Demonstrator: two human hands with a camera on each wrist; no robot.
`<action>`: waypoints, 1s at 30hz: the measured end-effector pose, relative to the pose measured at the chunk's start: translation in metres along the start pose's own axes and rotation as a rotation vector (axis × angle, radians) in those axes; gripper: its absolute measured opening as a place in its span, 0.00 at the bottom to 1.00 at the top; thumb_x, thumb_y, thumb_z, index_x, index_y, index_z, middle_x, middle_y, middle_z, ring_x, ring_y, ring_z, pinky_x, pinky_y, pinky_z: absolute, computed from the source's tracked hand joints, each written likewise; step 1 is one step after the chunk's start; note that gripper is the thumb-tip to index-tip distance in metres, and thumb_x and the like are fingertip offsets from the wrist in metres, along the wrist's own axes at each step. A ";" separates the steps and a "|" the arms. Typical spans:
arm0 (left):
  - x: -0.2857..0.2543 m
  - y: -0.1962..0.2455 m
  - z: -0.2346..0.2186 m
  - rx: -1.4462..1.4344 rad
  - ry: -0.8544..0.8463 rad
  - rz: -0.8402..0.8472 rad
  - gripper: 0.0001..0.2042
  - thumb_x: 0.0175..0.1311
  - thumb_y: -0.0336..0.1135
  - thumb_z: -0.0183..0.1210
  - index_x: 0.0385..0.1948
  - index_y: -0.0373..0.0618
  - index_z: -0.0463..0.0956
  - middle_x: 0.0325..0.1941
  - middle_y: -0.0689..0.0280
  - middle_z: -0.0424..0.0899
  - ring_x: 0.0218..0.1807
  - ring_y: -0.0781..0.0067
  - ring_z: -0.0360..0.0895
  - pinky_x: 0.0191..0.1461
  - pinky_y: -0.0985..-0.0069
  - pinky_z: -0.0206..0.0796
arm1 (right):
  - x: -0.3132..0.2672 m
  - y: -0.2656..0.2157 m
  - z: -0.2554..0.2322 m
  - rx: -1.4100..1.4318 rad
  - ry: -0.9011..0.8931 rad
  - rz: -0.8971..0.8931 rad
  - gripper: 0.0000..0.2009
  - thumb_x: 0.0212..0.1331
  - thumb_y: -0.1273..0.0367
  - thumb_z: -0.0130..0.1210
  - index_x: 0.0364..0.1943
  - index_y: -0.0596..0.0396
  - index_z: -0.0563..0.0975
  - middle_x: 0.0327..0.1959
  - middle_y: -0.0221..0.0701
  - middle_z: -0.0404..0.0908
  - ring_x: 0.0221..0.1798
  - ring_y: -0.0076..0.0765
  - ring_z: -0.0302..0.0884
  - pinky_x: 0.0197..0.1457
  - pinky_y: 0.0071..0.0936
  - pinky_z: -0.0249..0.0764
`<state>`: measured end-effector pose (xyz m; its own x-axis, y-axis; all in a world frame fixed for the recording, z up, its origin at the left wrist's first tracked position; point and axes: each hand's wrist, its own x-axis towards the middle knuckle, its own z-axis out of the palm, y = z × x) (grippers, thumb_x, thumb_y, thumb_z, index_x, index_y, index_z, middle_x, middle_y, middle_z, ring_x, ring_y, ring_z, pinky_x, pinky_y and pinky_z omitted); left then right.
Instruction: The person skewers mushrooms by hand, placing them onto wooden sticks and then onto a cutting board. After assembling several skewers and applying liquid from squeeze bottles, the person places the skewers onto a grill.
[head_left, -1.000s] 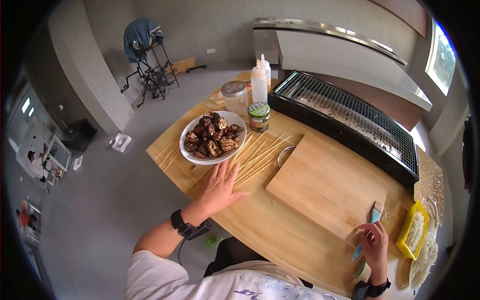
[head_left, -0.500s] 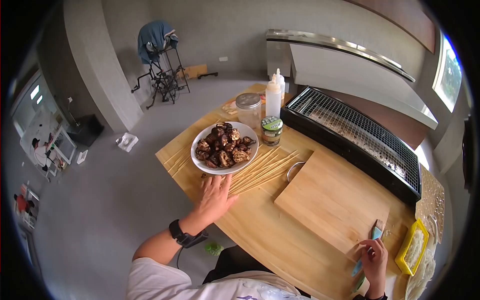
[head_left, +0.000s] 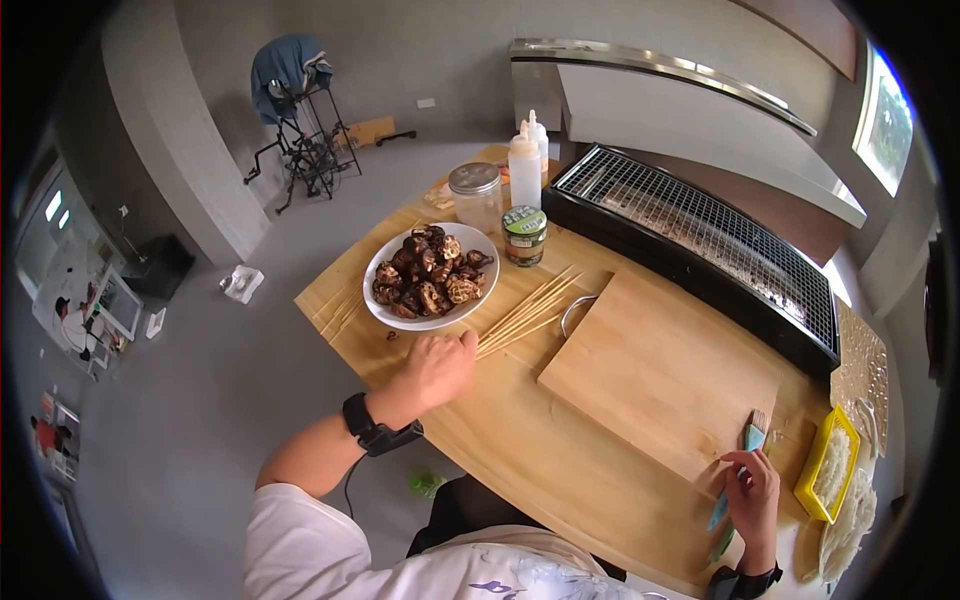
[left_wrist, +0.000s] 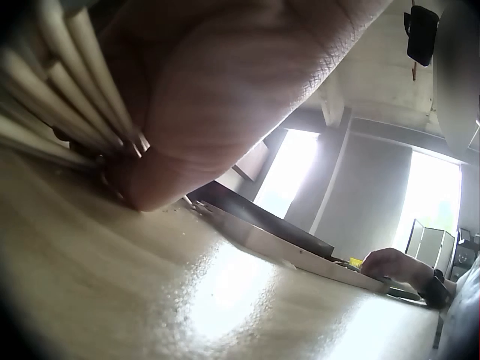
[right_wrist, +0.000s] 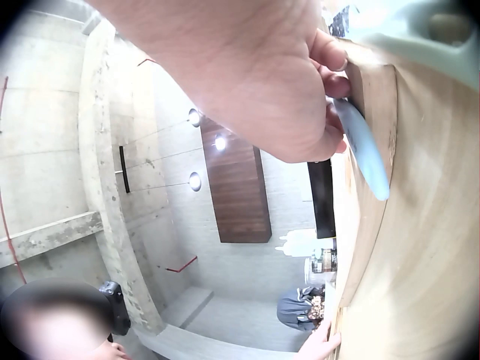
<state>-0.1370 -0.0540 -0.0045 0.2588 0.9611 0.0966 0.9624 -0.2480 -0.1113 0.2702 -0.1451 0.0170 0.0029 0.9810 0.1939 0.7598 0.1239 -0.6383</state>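
Note:
My left hand (head_left: pixel 430 372) is curled at the near ends of a bundle of bamboo skewers (head_left: pixel 525 315), just in front of the mushroom plate. Up close in the left wrist view, the skewer ends (left_wrist: pixel 90 97) run in against the palm, and the hand's edge rests on the wood. A white plate (head_left: pixel 440 322) holds a heap of dark shiitake mushrooms (head_left: pixel 425 270). On the right, my right hand (head_left: pixel 752 495) has its fingers bent over a blue-handled basting brush (head_left: pixel 753 436), at the near corner of the cutting board (head_left: pixel 660 370). Its handle (right_wrist: pixel 365 154) slants out below the fingers.
Behind the board stands a long black grill (head_left: pixel 700 250). Squeeze bottles (head_left: pixel 525 170), a lidded jar (head_left: pixel 477 200) and a green-topped jar (head_left: pixel 524 236) stand beyond the plate. More skewers (head_left: pixel 345 312) lie left of it. A yellow basket (head_left: pixel 828 465) sits at the right edge.
The left hand went from spread flat on the skewers to curled at their ends. The fanned skewers now lie in a tighter bundle. The right hand stays at the brush.

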 end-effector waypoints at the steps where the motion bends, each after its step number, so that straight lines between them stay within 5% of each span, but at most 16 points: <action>1: 0.001 0.000 0.001 0.011 0.001 0.006 0.02 0.52 0.27 0.47 0.27 0.41 0.65 0.19 0.56 0.76 0.26 0.56 0.77 0.28 0.64 0.67 | 0.000 0.001 -0.001 0.001 -0.002 -0.005 0.08 0.47 0.81 0.47 0.29 0.57 0.76 0.21 0.31 0.67 0.18 0.25 0.61 0.22 0.20 0.57; 12: -0.016 0.004 -0.010 -0.092 0.031 -0.041 0.05 0.52 0.28 0.47 0.30 0.39 0.63 0.27 0.51 0.75 0.27 0.51 0.76 0.32 0.62 0.69 | -0.001 0.000 -0.001 -0.005 0.002 -0.009 0.08 0.47 0.81 0.48 0.30 0.57 0.76 0.21 0.31 0.69 0.18 0.25 0.62 0.24 0.20 0.60; 15: -0.008 -0.001 -0.015 -0.114 -0.140 -0.049 0.06 0.52 0.28 0.48 0.30 0.39 0.63 0.28 0.49 0.76 0.29 0.50 0.76 0.33 0.61 0.69 | -0.001 0.001 -0.001 -0.013 0.001 -0.029 0.07 0.47 0.81 0.49 0.30 0.57 0.76 0.21 0.31 0.69 0.18 0.24 0.62 0.23 0.20 0.60; 21: -0.010 -0.011 0.003 -0.026 0.058 -0.033 0.06 0.53 0.27 0.46 0.31 0.39 0.61 0.25 0.52 0.76 0.30 0.48 0.76 0.36 0.57 0.67 | -0.001 0.000 0.000 -0.033 0.008 -0.033 0.07 0.47 0.80 0.49 0.30 0.57 0.75 0.21 0.30 0.67 0.18 0.24 0.62 0.24 0.19 0.60; 30: -0.031 -0.005 0.000 0.044 0.034 -0.115 0.02 0.59 0.27 0.41 0.30 0.41 0.62 0.21 0.52 0.78 0.27 0.51 0.77 0.31 0.57 0.68 | 0.002 0.015 -0.002 0.032 -0.077 -0.029 0.08 0.48 0.78 0.49 0.33 0.56 0.76 0.23 0.27 0.70 0.20 0.20 0.62 0.24 0.18 0.60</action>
<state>-0.1497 -0.0828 -0.0065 0.1502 0.9780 0.1446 0.9815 -0.1299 -0.1407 0.2828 -0.1416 0.0097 -0.0697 0.9854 0.1552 0.7377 0.1556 -0.6569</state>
